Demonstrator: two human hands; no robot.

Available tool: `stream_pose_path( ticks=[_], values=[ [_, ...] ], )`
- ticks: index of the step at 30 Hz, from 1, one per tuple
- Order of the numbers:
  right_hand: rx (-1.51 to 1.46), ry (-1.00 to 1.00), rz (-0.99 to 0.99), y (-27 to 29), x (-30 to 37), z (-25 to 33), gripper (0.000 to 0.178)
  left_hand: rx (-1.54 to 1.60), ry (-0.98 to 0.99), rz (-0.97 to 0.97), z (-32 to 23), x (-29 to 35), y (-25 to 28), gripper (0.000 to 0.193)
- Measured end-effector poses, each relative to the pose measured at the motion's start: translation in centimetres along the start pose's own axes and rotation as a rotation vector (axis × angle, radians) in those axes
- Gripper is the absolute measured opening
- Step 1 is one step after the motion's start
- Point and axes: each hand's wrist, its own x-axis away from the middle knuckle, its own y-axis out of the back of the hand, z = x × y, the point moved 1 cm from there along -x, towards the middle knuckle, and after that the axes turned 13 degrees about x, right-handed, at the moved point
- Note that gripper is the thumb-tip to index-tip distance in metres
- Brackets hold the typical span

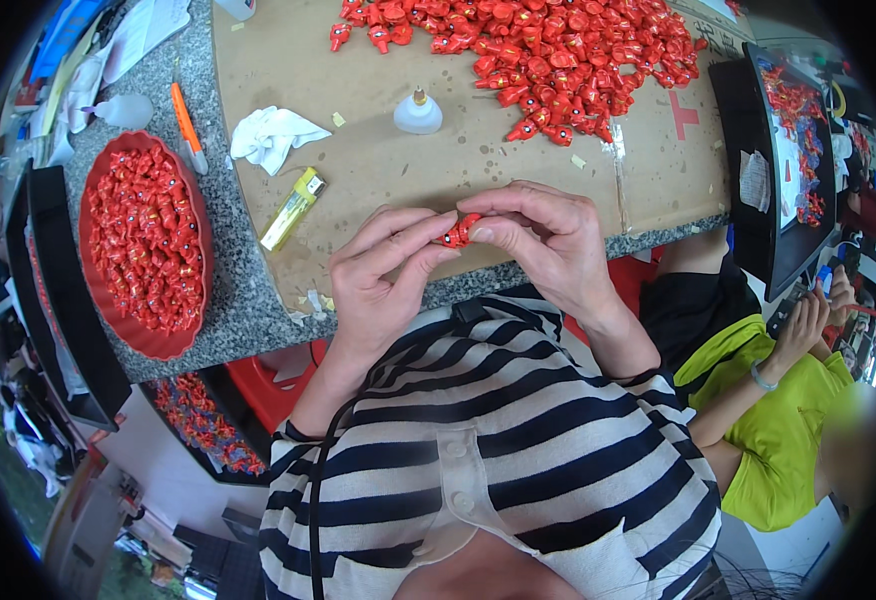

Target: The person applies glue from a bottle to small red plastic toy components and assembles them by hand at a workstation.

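Between my two hands, just above the near edge of the cardboard, is a small red plastic figure piece (456, 233). My left hand (388, 265) pinches its left side with thumb and fingertips. From the right, my right hand (548, 240) grips it between thumb and index finger. My fingers partly cover the piece, so its full shape is hidden. A big heap of similar red pieces (568, 60) lies at the far side of the cardboard (358, 120). Beyond my hands stands a small white squeeze bottle (418, 113) with a narrow tip.
A red scalloped basin (86, 200) full of red pieces sits at the left, near an orange utility knife (189, 130). A yellow lighter (293, 208) and crumpled white tissue (273, 138) lie on the cardboard. Black trays flank the table. At right sits a co-worker in a lime shirt (768, 430).
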Motion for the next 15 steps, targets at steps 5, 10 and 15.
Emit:
stream_pose_path(
  ticks=[5,10,15],
  values=[
    [0.079,0.051,-0.051,-0.10,0.04,-0.11,0.013,0.013,0.023,-0.004,0.09,0.08,0.12,0.028],
    [0.085,0.048,-0.053,-0.46,0.17,-0.43,0.014,-0.044,-0.060,-0.004,-0.16,-0.07,-0.05,0.030],
    [-0.121,-0.068,-0.015,-0.54,0.36,-0.48,0.020,-0.014,-0.012,-0.008,0.11,-0.12,0.36,0.031]
  ],
)
